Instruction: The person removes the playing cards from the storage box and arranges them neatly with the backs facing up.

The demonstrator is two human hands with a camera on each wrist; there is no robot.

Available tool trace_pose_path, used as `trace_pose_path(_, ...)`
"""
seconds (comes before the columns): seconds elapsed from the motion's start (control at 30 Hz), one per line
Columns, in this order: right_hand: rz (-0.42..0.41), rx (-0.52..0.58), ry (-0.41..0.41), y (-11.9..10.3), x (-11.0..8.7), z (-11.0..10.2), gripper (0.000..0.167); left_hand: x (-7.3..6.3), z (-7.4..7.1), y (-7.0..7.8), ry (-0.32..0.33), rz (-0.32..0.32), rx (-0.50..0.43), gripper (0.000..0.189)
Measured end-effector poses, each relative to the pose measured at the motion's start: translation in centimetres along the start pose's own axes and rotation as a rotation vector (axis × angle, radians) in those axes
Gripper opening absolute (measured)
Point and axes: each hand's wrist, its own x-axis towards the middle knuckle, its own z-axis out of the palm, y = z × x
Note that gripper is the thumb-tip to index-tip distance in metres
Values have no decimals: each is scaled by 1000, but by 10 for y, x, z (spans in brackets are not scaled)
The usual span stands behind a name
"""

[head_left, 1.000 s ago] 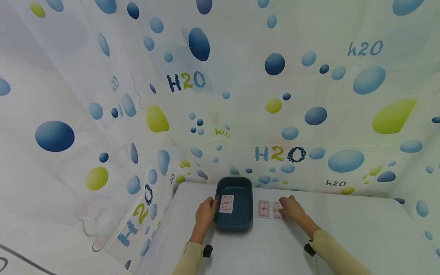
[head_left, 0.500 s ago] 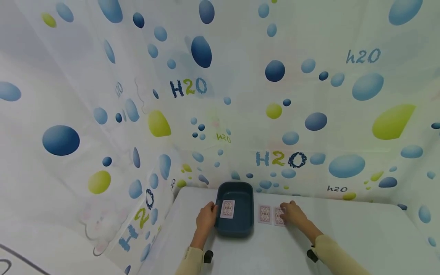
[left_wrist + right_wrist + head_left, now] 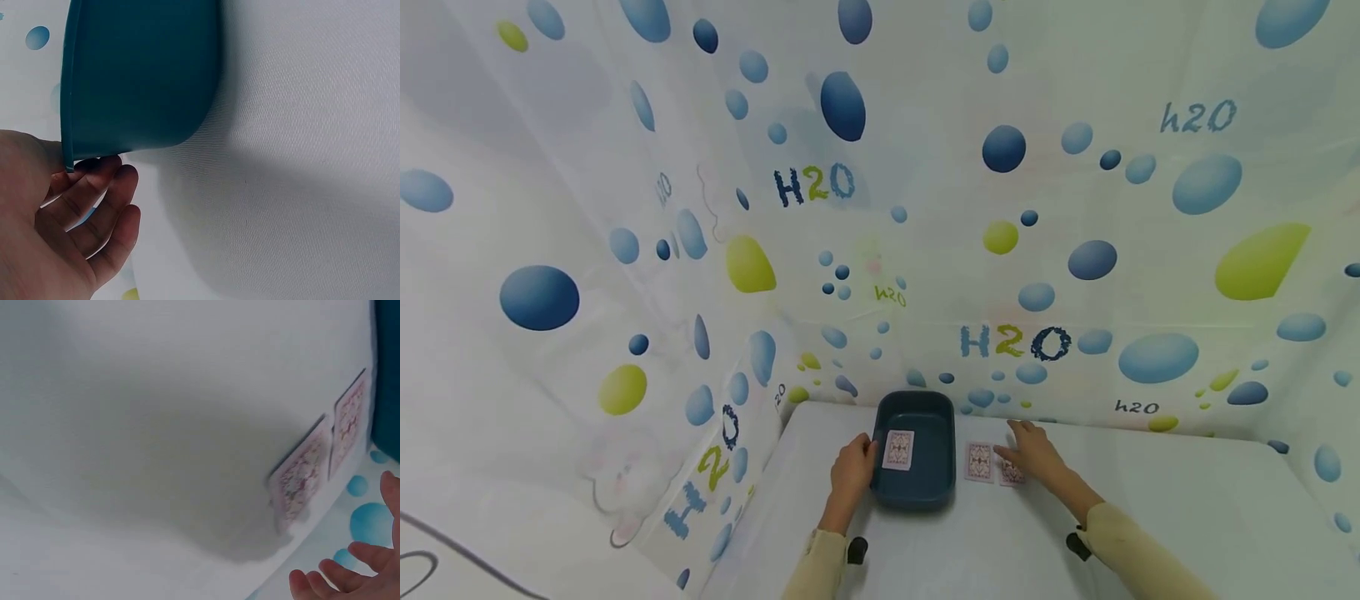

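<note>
My left hand [image 3: 851,467] grips the left rim of a dark teal rectangular tub [image 3: 934,450]. In the left wrist view its curled fingers [image 3: 106,206] lie outside the tub wall [image 3: 144,75]; the thumb is mostly hidden. Inside the tub lies one red-and-white patterned playing card [image 3: 898,450]. Two more face-down cards lie side by side to its right: a nearer-to-tub card [image 3: 979,462] and an outer card [image 3: 1012,475]. My right hand [image 3: 1033,454] hovers over the outer card with spread fingers, partly covering it; in the right wrist view the hand [image 3: 369,581] is apart from both cards.
A white-covered table [image 3: 970,550] carries everything. Behind it rises a white curtain [image 3: 925,250] printed with blue and green drops, which also runs along the left side. Dark wrist bands [image 3: 857,550] are at both cuffs.
My right hand's fingers were bunched at the outer card's upper edge and are now spread and lifted off it. The left hand keeps its hold on the tub. The head view tilts slightly.
</note>
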Motion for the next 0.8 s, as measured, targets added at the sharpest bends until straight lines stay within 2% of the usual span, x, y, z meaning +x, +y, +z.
trace_pose_path(0.33, -69, 19, 11, -39, 13, 7, 71, 1, 1, -1, 6, -5, -11, 22)
trace_pose_path(0.57, -137, 4, 25, -64, 23, 13, 70, 1, 1, -3, 18, 16, -23, 21)
trace_pose_path(0.8, -186, -30, 21, -90, 32, 18, 69, 3, 1, -3, 12, 7, -18, 23)
